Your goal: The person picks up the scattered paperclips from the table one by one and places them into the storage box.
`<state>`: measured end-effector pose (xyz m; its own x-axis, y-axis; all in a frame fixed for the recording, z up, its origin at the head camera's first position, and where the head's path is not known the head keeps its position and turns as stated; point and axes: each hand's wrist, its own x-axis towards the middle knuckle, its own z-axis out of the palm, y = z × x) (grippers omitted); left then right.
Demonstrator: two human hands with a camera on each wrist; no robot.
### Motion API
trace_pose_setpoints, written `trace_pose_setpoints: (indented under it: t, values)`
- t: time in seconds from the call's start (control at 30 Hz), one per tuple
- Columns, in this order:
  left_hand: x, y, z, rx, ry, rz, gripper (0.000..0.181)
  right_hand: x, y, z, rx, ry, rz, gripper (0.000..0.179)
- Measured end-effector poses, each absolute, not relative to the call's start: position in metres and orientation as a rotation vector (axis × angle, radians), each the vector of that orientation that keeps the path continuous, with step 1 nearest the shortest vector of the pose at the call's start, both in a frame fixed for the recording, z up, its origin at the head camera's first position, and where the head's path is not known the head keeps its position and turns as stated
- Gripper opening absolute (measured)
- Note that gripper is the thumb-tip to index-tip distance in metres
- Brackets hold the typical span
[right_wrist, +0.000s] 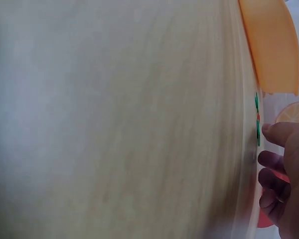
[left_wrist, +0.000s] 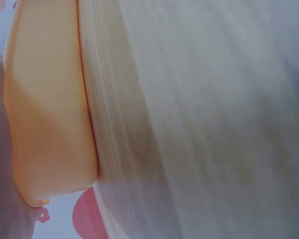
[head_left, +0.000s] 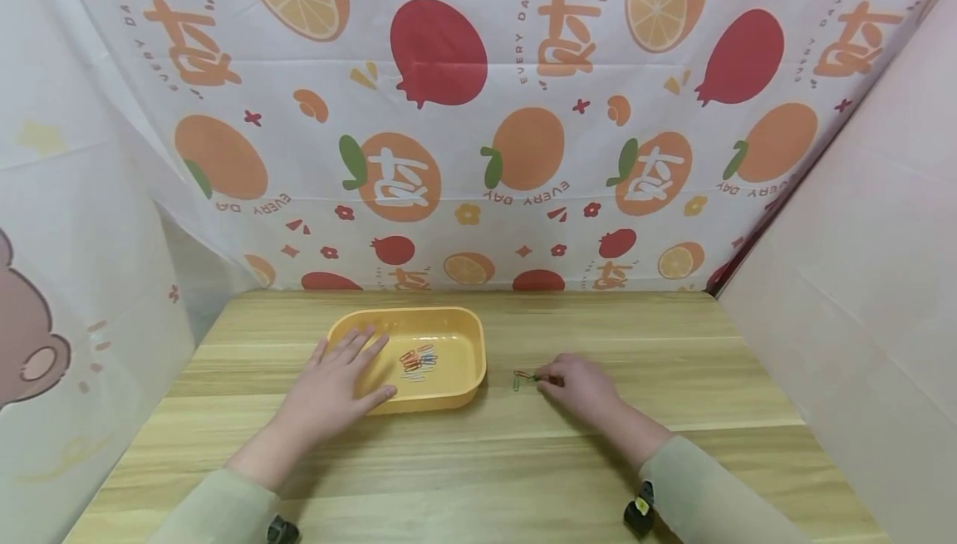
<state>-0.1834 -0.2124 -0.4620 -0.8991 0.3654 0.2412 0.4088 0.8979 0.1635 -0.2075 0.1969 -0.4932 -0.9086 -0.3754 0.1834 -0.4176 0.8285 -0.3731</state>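
Observation:
A yellow-orange plastic tray (head_left: 449, 401) sits on the table, holding a small pile of red, blue and white paper clips (head_left: 413, 361). My left hand (head_left: 329, 386) rests over its left end, fingers straight and spread, thumb by the near rim. To the tray's right, a few green and red paper clips (head_left: 516, 383) lie on the wood. My right hand (head_left: 586, 389) is at these clips, fingertips low to the table. In the right wrist view, its thumb and bent fingers stand apart, the thumb tip beside a green paper clip (right_wrist: 258, 133).
The light wood-grain table (head_left: 478, 477) runs back to a fruit-printed cloth (head_left: 516, 220). Pale cloth walls close off the left (head_left: 82, 195) and right (head_left: 860, 220) sides. Dark wrist-worn devices (head_left: 639, 512) are by both sleeves.

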Motion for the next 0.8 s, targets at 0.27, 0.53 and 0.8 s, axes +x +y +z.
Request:
trace_pose_setpoints:
  t: [0.27,0.53,0.8]
  values:
    - [-0.1837,-0.2126,-0.4639,-0.585,-2.852,-0.311,0.083,-0.2133,0.1956,-0.4987,0.670,-2.917,0.552,0.021]
    - [-0.1823,-0.2117,-0.4642,-0.588,-2.856,-0.309,0.084,-0.2146,0.1956,-0.4985,0.683,-2.940,0.491,0.019]
    - [-0.1812,-0.2114,-0.4646,-0.574,-2.853,-0.314,0.084,-0.2174,0.1968,-0.4993,0.665,-2.956,0.568,0.015]
